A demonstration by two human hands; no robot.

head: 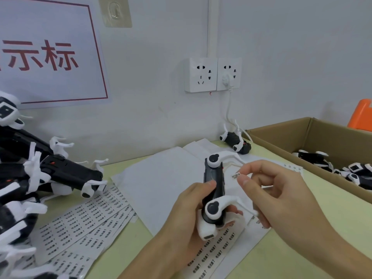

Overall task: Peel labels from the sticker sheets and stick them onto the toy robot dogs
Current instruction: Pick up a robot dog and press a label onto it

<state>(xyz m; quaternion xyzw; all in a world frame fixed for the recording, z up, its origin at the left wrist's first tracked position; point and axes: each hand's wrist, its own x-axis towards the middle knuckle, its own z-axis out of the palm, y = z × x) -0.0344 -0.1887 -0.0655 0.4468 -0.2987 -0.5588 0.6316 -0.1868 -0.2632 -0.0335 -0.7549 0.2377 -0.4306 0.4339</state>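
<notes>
My left hand (187, 214) grips a black-and-white toy robot dog (214, 190), held lengthwise above the table with its white legs pointing right. My right hand (281, 194) pinches a small white label (235, 175) between thumb and forefinger, just right of the dog's black body and apart from it. Sticker sheets (84, 224) with rows of printed labels lie fanned on the table at the left. Another sheet (213, 252) lies under my hands.
A heap of toy robot dogs (40, 174) fills the left side. One dog (236, 141) lies by the wall below the wall sockets (212, 74). A cardboard box (281, 137) at the right holds more dogs (354, 170). Blank white sheets (161, 178) cover the table's middle.
</notes>
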